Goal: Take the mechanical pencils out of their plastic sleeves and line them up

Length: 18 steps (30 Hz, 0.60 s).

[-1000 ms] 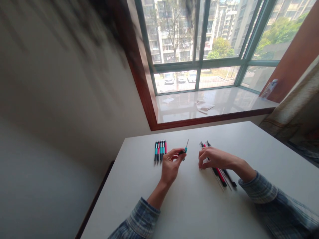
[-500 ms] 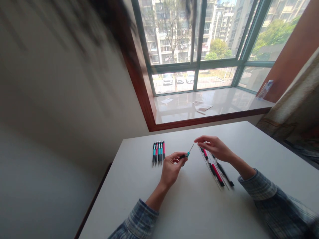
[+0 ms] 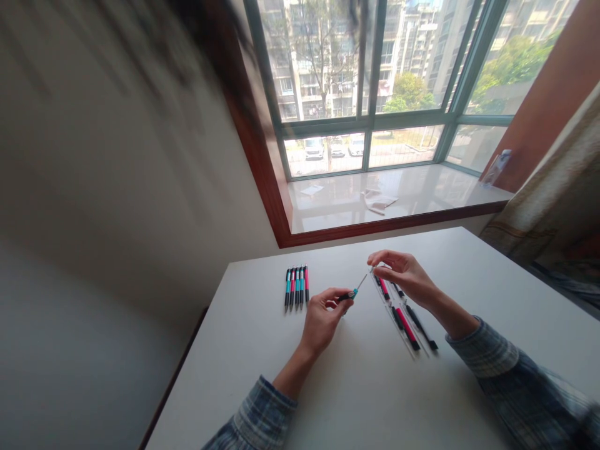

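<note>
My left hand is closed on a black and teal pen part, with a thin refill pointing up and right out of it. My right hand is just beyond the refill's tip, thumb and forefinger brought together around something small, too tiny to make out. Below that hand lie red and black pen barrels, black parts and thin clear refills. To the left of my left hand, several teal, red and black pens lie side by side.
The white table reaches a wall and a window with a red-brown frame. Crumpled paper and a clear bottle are on the sill. A curtain hangs at the right.
My right hand's fingertips have shifted slightly away from the refill's tip, and something small now shows between them. My left hand keeps its hold. The view has shifted slightly.
</note>
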Each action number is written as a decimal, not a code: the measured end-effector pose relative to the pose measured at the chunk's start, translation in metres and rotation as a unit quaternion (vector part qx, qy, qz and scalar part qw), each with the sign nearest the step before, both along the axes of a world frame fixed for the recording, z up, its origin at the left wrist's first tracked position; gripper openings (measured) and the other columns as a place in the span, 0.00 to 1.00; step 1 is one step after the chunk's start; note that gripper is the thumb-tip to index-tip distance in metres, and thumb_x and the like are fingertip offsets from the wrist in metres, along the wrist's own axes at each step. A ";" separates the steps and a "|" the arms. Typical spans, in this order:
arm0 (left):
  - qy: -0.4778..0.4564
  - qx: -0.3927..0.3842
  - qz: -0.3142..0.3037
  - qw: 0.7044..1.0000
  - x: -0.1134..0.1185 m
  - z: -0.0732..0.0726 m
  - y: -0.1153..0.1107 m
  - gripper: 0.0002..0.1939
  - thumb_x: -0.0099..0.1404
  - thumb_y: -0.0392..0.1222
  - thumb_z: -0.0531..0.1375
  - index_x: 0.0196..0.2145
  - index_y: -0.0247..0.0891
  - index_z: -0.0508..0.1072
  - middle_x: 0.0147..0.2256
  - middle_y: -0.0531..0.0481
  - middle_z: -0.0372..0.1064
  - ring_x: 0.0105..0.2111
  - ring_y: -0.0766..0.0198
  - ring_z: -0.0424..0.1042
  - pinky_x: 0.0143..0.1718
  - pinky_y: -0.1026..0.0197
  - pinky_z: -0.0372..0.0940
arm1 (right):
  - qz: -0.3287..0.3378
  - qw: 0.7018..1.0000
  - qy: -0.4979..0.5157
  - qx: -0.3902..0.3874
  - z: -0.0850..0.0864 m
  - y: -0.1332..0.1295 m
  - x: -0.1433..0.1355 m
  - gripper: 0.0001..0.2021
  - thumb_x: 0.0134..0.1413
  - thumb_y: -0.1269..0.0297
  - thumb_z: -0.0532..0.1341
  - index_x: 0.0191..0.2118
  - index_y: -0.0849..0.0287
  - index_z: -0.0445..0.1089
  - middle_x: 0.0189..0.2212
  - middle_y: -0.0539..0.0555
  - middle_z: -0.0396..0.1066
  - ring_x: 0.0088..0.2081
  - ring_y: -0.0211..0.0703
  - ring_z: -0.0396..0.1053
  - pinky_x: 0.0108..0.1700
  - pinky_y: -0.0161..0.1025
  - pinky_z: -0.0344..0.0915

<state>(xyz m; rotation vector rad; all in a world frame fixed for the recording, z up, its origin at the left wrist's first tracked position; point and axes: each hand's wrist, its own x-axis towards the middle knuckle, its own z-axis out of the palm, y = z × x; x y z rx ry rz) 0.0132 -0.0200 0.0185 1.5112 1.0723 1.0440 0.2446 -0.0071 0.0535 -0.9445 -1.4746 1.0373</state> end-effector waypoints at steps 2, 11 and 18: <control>0.000 0.003 -0.001 1.000 0.000 -0.001 0.000 0.11 0.59 0.45 0.68 0.39 0.39 0.84 0.36 0.45 0.81 0.33 0.59 0.74 0.34 0.60 0.67 | 0.000 1.000 -0.002 0.002 0.000 0.000 0.000 0.14 0.52 0.51 0.71 0.36 0.57 0.76 0.42 0.57 0.75 0.52 0.53 0.71 0.51 0.45 0.69; 0.005 0.004 -0.007 1.000 0.000 -0.001 0.001 0.11 0.60 0.45 0.68 0.39 0.39 0.84 0.37 0.45 0.81 0.33 0.60 0.74 0.36 0.61 0.67 | 0.031 1.000 0.003 -0.001 -0.003 0.001 -0.003 0.13 0.52 0.53 0.71 0.36 0.57 0.77 0.41 0.57 0.75 0.51 0.52 0.70 0.49 0.43 0.68; 0.003 0.008 -0.010 1.000 0.001 0.001 0.000 0.12 0.60 0.45 0.68 0.40 0.39 0.84 0.38 0.45 0.81 0.33 0.59 0.74 0.35 0.61 0.67 | 0.059 0.997 -0.046 -0.017 -0.004 0.001 -0.007 0.15 0.53 0.50 0.70 0.37 0.58 0.77 0.40 0.57 0.76 0.45 0.49 0.72 0.43 0.41 0.69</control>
